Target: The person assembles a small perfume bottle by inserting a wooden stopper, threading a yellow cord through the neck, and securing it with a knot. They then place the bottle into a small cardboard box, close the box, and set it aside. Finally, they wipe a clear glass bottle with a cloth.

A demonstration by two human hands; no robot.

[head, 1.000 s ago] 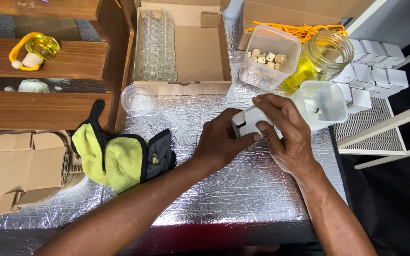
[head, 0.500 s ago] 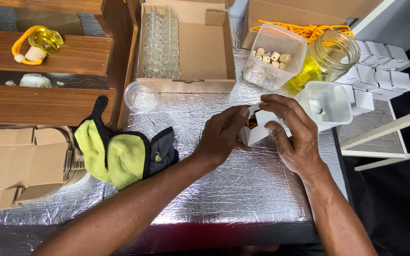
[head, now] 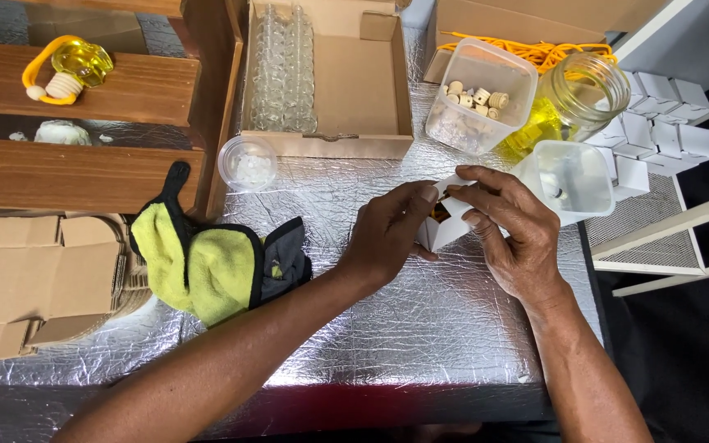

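Both hands meet over the middle of the crinkled silver foil-covered table [head: 387, 328]. The left hand [head: 387, 238] and the right hand [head: 510, 234] hold between them a small white cardboard box [head: 445, 230], raised just above the foil, its top flap open and something dark amber showing inside. The left thumb and forefinger pinch the box at its left edge and flap. The right hand's fingers curl over the top and right side of the box, pressed against the card.

Just right of the right hand stands a square clear plastic tub [head: 572, 176], touching or nearly touching the knuckles; which, cannot be told. Behind it a glass jar holding yellow liquid [head: 572, 102], and beside that a second clear plastic tub of small pale wooden caps [head: 482, 94]. At the far right, a cluster of closed small white boxes [head: 658, 123].

Behind the hands lies an open brown cardboard tray with rows of small clear glass bottles [head: 285, 70] along its left side. A small round clear plastic cup [head: 248, 162] sits at the tray's front left corner. Left of the left forearm lies a bunched yellow and grey cloth with black trim [head: 215, 262]. Flattened brown cardboard [head: 34, 279] is stacked at the left edge
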